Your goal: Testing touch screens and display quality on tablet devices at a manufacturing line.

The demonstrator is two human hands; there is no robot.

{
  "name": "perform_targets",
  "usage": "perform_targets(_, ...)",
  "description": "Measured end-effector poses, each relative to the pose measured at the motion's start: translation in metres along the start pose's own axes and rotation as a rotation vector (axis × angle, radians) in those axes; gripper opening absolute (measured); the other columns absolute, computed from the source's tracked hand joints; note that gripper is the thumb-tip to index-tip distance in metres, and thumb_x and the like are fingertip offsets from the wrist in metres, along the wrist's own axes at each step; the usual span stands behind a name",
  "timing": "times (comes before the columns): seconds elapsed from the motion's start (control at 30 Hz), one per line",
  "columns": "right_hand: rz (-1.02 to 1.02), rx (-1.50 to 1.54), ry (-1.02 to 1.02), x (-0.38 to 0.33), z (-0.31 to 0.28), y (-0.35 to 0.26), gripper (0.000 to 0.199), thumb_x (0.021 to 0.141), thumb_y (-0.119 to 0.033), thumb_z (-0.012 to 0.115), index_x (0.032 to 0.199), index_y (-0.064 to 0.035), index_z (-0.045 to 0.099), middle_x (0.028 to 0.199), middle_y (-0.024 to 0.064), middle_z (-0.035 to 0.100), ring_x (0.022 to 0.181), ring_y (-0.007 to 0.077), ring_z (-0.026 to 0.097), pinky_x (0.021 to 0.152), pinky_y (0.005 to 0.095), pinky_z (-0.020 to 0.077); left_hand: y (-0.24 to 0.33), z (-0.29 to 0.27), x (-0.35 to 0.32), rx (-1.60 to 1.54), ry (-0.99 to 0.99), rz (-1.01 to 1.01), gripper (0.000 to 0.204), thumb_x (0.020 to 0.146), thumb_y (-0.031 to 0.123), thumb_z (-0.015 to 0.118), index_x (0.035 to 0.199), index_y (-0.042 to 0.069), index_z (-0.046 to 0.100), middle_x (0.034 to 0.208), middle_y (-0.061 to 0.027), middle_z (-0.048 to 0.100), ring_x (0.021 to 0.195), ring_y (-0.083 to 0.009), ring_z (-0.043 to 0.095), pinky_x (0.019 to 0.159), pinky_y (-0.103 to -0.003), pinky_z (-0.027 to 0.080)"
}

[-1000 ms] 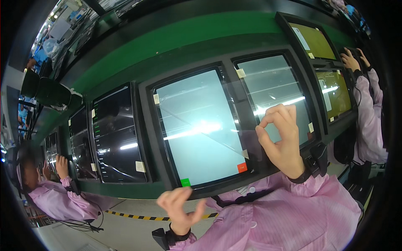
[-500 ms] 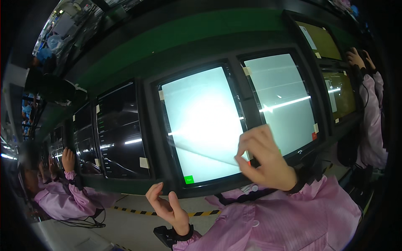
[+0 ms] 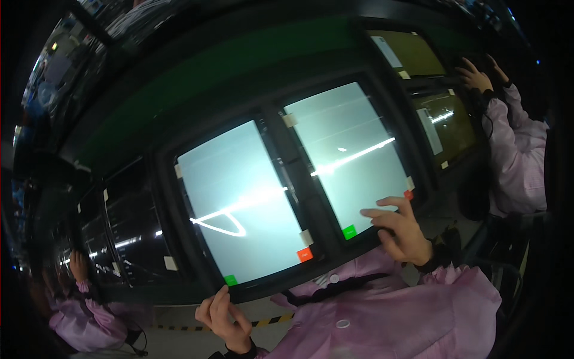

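Observation:
Two lit white display panels lie side by side in dark frames in front of me: a left panel (image 3: 239,173) and a right panel (image 3: 341,137). Each has a green square and a red square on its lower edge, plus pale tape tabs at the sides. My left hand (image 3: 224,317) is at the front edge by the left panel's green square (image 3: 231,280), fingers loosely bent and apart, holding nothing visible. Over the lower right part of the right panel hovers my right hand (image 3: 400,230), fingers spread, with nothing seen in it. Bright light streaks reflect across both panels.
Dark panels (image 3: 137,215) with tape tabs continue the row to the left, where a co-worker's hand (image 3: 78,265) rests. Two olive-coloured panels (image 3: 445,128) lie to the right, near another co-worker's hands (image 3: 476,78). A green strip (image 3: 197,78) runs behind the row.
The view has swung, shifting the panels left. My right hand has left the left panel's lower right corner, its fingers have spread, and it is now over the right panel. The left panel's glare has dimmed.

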State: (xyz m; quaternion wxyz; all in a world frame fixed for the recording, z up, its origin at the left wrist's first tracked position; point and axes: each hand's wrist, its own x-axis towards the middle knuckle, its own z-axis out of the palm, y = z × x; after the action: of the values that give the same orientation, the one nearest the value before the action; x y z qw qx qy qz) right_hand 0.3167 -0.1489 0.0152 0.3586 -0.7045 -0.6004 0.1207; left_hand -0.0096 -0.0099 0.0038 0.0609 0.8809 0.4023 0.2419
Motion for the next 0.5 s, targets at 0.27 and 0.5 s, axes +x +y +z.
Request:
perform_targets(0.27, -0.156, -0.089, -0.050, 0.014, -0.024, 0.004, 0.028, 0.073, -0.004, 0.058, 0.100, -0.0071, 0.061, 0.121, 0.0019, 0.059, 0.110, 0.0295, 0.046, 0.094, 0.0423, 0.0379, 0.012, -0.018, 0.031, 0.182, -0.072, 0.149, 0.053, 0.077, -0.005, 0.048, 0.129, 0.005, 0.045, 0.108, -0.0174, 0.054, 0.097, -0.0327, 0.051, 0.083, -0.043, 0.038)
perform_targets(0.5, 0.074, -0.042, 0.179, 0.096, -0.031, 0.038, 0.033, 0.081, -0.005, 0.055, 0.114, -0.0060, 0.056, 0.117, 0.0157, 0.052, 0.117, 0.0353, 0.041, 0.097, 0.0432, 0.0359, 0.005, 0.015, 0.142, -0.226, 0.012, -0.053, 0.039, 0.079, -0.008, 0.046, 0.117, -0.004, 0.042, 0.117, -0.0150, 0.057, 0.108, -0.0291, 0.046, 0.095, -0.039, 0.032)
